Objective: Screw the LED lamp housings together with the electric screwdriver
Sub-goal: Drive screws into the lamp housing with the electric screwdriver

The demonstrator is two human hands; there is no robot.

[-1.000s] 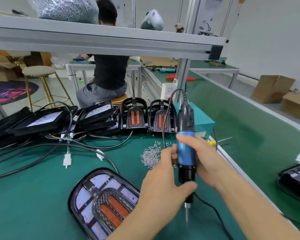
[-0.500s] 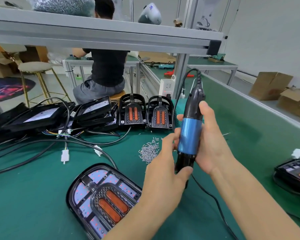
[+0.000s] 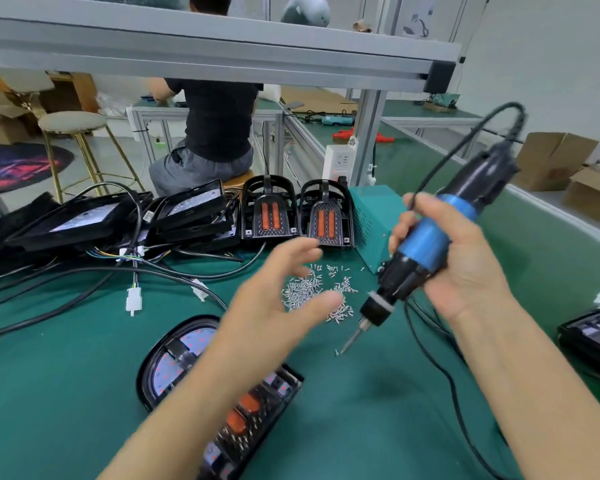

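Since half a second ago the left hand (image 3: 278,299) has let go of the screwdriver (image 3: 426,244) and reaches, fingers spread and empty, over the screws (image 3: 305,289) at centre frame, likely to fetch one. Right hand (image 3: 454,258) grips the blue barrel, bit tilted down-left to keep it ready. Lamp housing (image 3: 174,362) lies on the surface (image 3: 49,393) at lower centre, partly under the left forearm.

1. There is one view only, from a wide-angle camera worn on the person's head.
2. It faces forward and down over the green surface (image 3: 66,393).
3. It sits close: both forearms fill the near edge.
4. Far off, a shelf rail (image 3: 205,53) crosses the top.
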